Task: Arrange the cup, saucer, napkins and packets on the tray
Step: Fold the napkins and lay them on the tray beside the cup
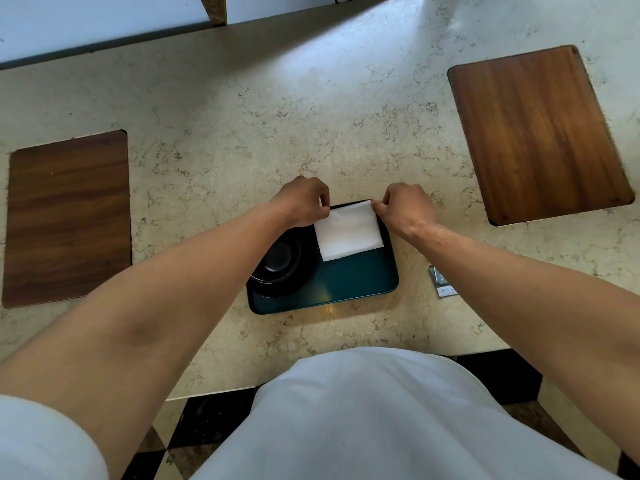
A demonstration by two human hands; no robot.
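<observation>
A dark green tray (356, 282) lies on the marble counter in front of me. A black saucer (304, 268) with a black cup (280, 259) on it fills the tray's left side, partly hidden by my left forearm. A white folded napkin (349, 232) lies in the tray's far right corner. My left hand (303, 200) pinches the napkin's far left corner and my right hand (403, 207) pinches its far right corner. Small packets (441, 284) lie on the counter to the right of the tray, partly under my right forearm.
A dark wooden board (67, 220) lies on the counter at the left and a reddish wooden board (536, 133) at the far right. The counter's near edge runs just before my body, with checkered floor below.
</observation>
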